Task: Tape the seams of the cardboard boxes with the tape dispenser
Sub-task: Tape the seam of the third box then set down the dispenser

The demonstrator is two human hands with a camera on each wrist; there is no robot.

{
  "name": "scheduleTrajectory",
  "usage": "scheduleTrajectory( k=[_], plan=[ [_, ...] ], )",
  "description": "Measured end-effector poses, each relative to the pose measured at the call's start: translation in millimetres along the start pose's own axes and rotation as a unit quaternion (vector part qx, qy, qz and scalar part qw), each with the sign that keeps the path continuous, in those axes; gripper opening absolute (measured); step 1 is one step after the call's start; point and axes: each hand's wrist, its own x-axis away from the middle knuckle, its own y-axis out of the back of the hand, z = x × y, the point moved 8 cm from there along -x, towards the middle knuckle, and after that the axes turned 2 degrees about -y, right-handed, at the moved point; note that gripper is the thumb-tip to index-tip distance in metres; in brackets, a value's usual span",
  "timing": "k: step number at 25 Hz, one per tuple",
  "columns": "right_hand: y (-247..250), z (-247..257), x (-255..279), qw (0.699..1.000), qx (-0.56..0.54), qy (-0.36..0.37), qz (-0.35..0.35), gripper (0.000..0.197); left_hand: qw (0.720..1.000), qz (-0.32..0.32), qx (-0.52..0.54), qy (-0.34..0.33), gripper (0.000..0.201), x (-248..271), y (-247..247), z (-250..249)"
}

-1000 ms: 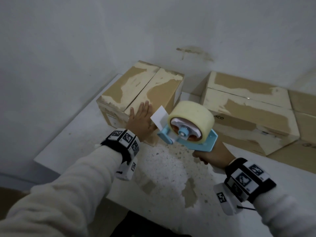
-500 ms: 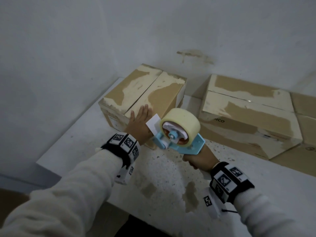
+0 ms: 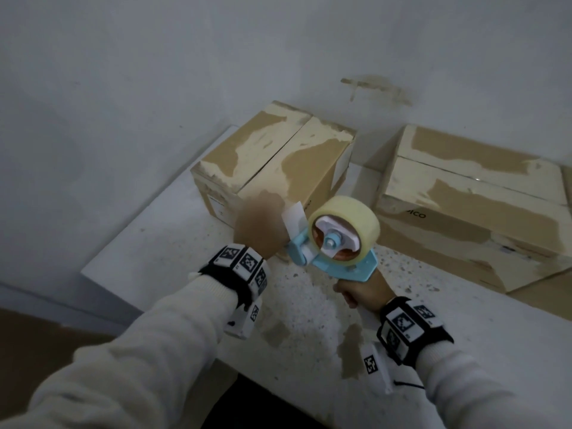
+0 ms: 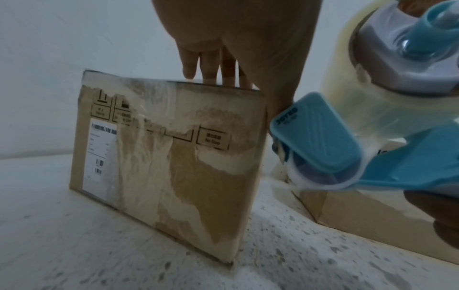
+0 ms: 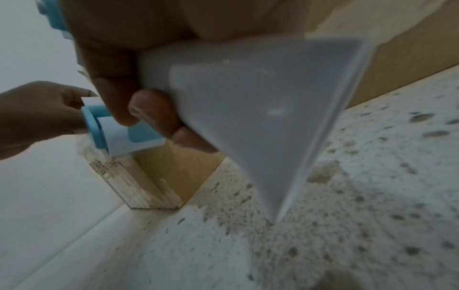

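Gripping tape dispenser: right hand; left hand fingertips touching box

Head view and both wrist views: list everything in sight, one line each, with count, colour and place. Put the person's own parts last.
Cardboard boxes: two, brown with pale torn patches; small box on the table at left, large box at right.
Tape dispenser: one, light blue with a pale yellow roll, held above the table between the boxes.
Table: one, white, speckled.
Wall: white, behind the boxes.
Wrist bands: two, black with white marker tags.
Left hand: fingers straight, over the small box's near top edge.
Right hand: grips the dispenser handle.
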Motion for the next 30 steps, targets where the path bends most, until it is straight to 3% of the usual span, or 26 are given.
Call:
scheduleTrajectory(
  k=[7, 10, 13, 17, 21, 25, 30],
  plan=[
    [38.8, 14.0, 10.5, 0.996, -0.035, 0.017, -0.086, 0.039, 0.999, 0.04, -0.009, -0.007, 0.051, 1.9, 6.4, 14.2],
    [45.0, 38.9, 13.5, 0.992, -0.051, 0.046, -0.106, 0.033, 0.985, 0.143, -0.08, 0.058, 0.073, 1.1, 18.4, 55.5],
    [41.1, 66.0, 14.0, 0.992, -0.034, 0.062, -0.107, 0.029, 0.964, 0.195, -0.174, 0.055, 0.068, 6.7, 35.0, 81.3],
    [39.6, 91.4, 7.4, 0.99, -0.035, 0.051, -0.128, 0.022, 0.943, 0.282, -0.152, 0.09, 0.07, -2.8, 34.2, 84.0],
    [44.1, 111.8, 5.0, 0.98, -0.09, 0.045, -0.173, 0.019, 0.957, 0.249, -0.152, 0.0, 0.072, -38.5, -4.6, 31.0],
    [52.8, 127.2, 1.9, 0.974, -0.098, 0.046, -0.201, 0.022, 0.957, 0.239, -0.148, -0.074, 0.058, -36.7, -20.6, 27.3],
    [61.8, 137.1, 1.8, 0.962, -0.123, 0.057, -0.236, 0.025, 0.932, 0.319, -0.094, -0.143, 0.053, -10.5, 4.6, 29.0]
  ],
)
